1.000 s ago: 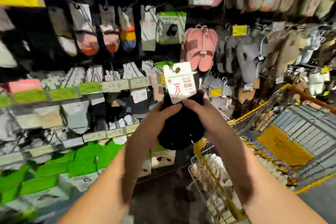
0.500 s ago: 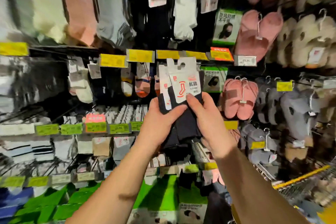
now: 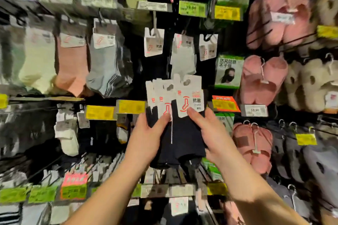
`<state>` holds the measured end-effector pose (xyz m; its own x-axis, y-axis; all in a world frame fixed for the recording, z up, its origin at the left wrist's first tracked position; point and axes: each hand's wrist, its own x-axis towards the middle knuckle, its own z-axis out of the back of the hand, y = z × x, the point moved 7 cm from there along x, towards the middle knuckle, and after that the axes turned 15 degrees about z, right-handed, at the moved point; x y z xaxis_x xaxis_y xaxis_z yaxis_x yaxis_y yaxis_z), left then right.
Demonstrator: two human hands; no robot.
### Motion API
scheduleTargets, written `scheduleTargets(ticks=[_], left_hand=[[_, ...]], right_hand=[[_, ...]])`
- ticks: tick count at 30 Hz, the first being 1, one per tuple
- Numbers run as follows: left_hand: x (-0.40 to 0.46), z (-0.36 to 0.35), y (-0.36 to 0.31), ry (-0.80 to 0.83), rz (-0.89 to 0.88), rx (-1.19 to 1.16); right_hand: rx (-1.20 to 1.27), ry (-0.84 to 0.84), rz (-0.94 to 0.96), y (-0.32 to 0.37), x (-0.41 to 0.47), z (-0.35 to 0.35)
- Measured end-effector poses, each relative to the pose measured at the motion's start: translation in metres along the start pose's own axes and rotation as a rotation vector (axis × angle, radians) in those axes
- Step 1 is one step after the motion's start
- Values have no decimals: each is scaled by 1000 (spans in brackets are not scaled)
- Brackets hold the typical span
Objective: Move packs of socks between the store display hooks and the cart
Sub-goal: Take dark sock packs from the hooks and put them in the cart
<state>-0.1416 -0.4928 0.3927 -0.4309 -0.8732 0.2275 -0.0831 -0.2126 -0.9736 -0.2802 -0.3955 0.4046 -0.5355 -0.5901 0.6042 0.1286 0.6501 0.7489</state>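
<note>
Several packs of dark socks (image 3: 184, 142) with white card headers are fanned out in front of the display wall. My left hand (image 3: 146, 139) grips the left packs, thumb pressed on a white header. My right hand (image 3: 210, 133) holds the right pack, thumb on its header printed with a red sock outline. Above them a display hook (image 3: 155, 23) carries one pack of dark socks with a white header (image 3: 153, 44). The cart is out of view.
Hooks to the left hold cream, pink and grey sock packs (image 3: 102, 64). White socks (image 3: 182, 55) hang right of the hook. Pink slippers (image 3: 263, 80) and fluffy beige slippers (image 3: 311, 86) fill the right side. Yellow and green price tags (image 3: 193, 8) line the rails.
The view has swung from the cart up to the display wall. Both hands have raised the dark sock packs toward the upper hooks, and the packs are now fanned apart.
</note>
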Motion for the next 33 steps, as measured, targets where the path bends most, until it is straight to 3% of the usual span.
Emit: scheduleTargets(ticks=[5, 10, 20, 33], left_hand=[[42, -6, -32, -46, -42, -55], [84, -19, -58, -58, -111, -10], [122, -61, -76, 105, -112, -224], [157, -63, -68, 123, -148, -134]], right_hand=[[-68, -2, 148, 30, 71, 36], [-306, -30, 331, 68, 158, 73], [-331, -18, 482, 79, 246, 101], [-143, -42, 344, 84, 262, 98]])
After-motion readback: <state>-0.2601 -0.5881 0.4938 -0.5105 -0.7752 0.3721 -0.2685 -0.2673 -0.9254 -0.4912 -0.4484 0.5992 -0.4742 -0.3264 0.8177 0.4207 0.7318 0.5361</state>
